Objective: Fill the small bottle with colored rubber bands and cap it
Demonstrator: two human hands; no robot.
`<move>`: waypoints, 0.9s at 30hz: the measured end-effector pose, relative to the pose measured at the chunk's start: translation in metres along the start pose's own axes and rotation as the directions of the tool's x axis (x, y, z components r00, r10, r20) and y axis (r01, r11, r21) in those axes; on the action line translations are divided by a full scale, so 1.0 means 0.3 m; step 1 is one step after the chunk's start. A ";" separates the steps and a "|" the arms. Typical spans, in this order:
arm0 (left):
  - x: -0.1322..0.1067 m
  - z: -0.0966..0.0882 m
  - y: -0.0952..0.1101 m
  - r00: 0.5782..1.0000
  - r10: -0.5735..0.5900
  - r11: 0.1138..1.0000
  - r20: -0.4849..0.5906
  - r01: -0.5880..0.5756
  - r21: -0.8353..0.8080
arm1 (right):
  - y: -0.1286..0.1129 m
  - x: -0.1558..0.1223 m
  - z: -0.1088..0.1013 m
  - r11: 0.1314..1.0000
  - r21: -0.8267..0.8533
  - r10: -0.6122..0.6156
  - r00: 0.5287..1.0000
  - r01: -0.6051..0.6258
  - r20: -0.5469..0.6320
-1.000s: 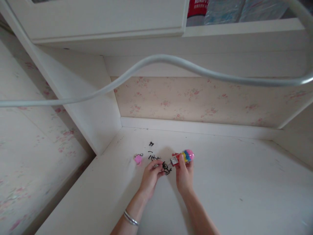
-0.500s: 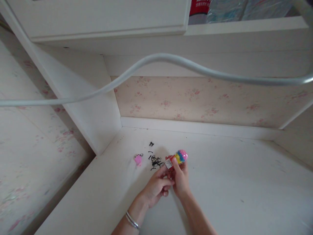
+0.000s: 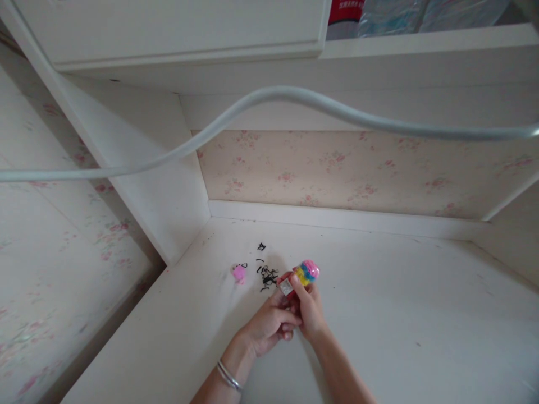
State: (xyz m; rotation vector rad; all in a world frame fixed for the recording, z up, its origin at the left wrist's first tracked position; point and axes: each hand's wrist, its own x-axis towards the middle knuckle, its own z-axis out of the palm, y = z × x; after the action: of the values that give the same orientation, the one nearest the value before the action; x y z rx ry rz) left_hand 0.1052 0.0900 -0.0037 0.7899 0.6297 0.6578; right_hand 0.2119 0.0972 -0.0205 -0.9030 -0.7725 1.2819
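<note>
A small clear packet (image 3: 309,271) with pink, blue and yellow contents and a red label is held over the white surface, slanting up to the right. My right hand (image 3: 310,310) grips it, the thumb lying across its front. At the packet's lower left end, my left hand (image 3: 268,324) is closed around the label end with fingers bent; some fingertips are hidden. Just left of the hands lies a pile of thin black cord loops (image 3: 268,276). Farther left rests a small pink figure (image 3: 240,273) with a black loop.
The white desktop (image 3: 400,314) runs back to a low ledge (image 3: 337,215) and flowered wallpaper. A pale curved tube (image 3: 273,95) crosses the view above. Overhead hangs a white cabinet (image 3: 189,33), beside a shelf with plastic-wrapped goods (image 3: 391,17).
The packet has tipped and moved slightly left and down in my hands, and its white label patch has turned. Both hands stay almost in place. The view has shifted very slightly.
</note>
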 end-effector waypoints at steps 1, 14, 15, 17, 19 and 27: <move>0.002 0.000 0.000 1.000 0.005 1.000 0.007 -0.005 -0.013 | -0.001 0.002 -0.003 1.000 0.019 0.010 1.000 -0.010 -0.004; 0.001 -0.003 -0.011 0.997 0.040 0.999 0.073 -0.037 -0.036 | -0.043 0.049 -0.053 0.971 0.233 -0.035 0.994 0.059 -0.106; 0.002 -0.004 -0.012 0.997 0.050 0.998 0.055 -0.048 -0.039 | -0.040 0.048 -0.052 0.970 0.235 -0.034 0.995 0.055 -0.093; 0.002 -0.001 -0.013 0.997 0.066 0.998 0.031 -0.065 -0.028 | -0.028 0.048 -0.050 0.968 0.248 -0.021 0.997 0.038 -0.073; 0.000 0.008 -0.013 0.997 0.065 0.998 0.049 -0.065 -0.004 | -0.016 0.048 -0.047 0.960 0.279 0.023 0.996 0.000 -0.080; 0.002 0.010 -0.024 0.997 -0.041 0.999 0.072 0.042 -0.013 | -0.015 0.017 -0.012 0.960 0.272 0.055 0.996 -0.073 0.071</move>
State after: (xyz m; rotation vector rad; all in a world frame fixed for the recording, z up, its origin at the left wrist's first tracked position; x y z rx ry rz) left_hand 0.1098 0.0854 -0.0079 0.7822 0.5738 0.5931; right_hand 0.2180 0.1014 -0.0181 -0.6705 -0.5987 1.4399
